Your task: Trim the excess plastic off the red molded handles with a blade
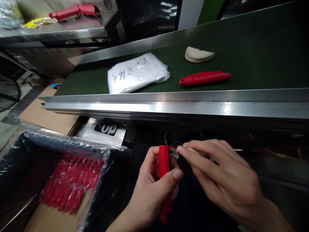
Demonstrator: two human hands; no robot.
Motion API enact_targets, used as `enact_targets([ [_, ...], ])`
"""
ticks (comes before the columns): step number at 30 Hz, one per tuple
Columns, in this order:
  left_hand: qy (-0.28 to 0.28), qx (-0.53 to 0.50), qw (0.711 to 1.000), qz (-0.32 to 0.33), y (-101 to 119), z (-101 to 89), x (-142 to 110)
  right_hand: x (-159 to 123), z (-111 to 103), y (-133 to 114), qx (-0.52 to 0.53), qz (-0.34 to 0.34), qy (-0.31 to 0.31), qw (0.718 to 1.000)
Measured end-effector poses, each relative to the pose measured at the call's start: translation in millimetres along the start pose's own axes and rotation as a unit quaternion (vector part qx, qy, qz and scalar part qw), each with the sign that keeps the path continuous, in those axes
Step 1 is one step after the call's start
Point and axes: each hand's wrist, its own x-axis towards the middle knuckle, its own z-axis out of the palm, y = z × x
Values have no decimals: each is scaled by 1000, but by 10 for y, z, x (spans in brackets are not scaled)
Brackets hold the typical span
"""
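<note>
My left hand is wrapped around a long red plastic part, held upright below the conveyor's edge with the thumb across its side. In my right hand, the fingers pinch a thin tool with a narrow metal blade, which looks like a small trimming knife. Its tip is at the upper side edge of the red part, where a bit of red sticks out. The handle is mostly hidden by the fingers. A small black hook-shaped piece shows just behind the part's top end.
On the green conveyor belt lie a white plastic-wrapped pack, another red part and a pale half-round pad. A metal rail edges it. At lower left, a lined box holds several red parts.
</note>
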Motion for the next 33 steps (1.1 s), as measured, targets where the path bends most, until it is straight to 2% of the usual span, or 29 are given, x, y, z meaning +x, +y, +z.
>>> enact_targets([
  [11, 2, 39, 999, -6, 19, -48, -5, -24, 25, 65, -17, -36, 9, 999],
  [15, -9, 14, 1000, -10, -7, -49, -27, -33, 32, 157, -27, -30, 20, 999],
  [17, -45, -21, 999, -12, -60, -49, -57, -38, 26, 242, -57, 21, 65, 996],
  [19, -98, -74, 992, -3, -118, -51, -81, -46, 22, 302, -72, 100, 133, 983],
  [21, -126, -119, 985, 0, -152, -52, -81, -62, 31, 287, -33, 150, 161, 975],
  [25, -123, -169, 978, -23, -131, -59, -28, -108, 79, 56, 63, 116, 91, 987],
  [28, -149, -208, 966, -19, -115, -66, -5, -122, 96, -89, 77, 80, 61, 992],
  [33, -157, -216, 963, -23, -139, -58, -21, -83, 79, -103, 70, 63, 44, 995],
])
